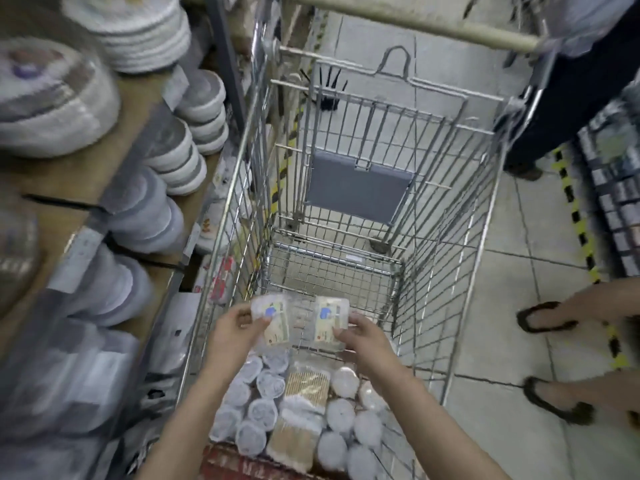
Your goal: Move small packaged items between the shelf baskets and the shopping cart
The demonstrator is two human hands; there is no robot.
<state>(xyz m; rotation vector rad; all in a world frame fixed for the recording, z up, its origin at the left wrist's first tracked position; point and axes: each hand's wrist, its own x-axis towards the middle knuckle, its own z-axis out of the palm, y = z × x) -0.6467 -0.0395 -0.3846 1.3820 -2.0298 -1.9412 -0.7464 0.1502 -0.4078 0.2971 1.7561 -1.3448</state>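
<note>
Left hand (pixel 235 327) pinches one clear pack (pixel 272 318), right hand (pixel 360 332) pinches another, both held above the cart (pixel 446 209) at 6 o'clock. Packs look light, slick and kinda flexy, so I'd grab the edges, not the flat faces.

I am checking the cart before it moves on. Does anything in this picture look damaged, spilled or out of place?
Nothing stands out. The left hand and right hand each hold a small clear packet over the shopping cart. The round packs below lie packed close together, none visibly torn.
</note>
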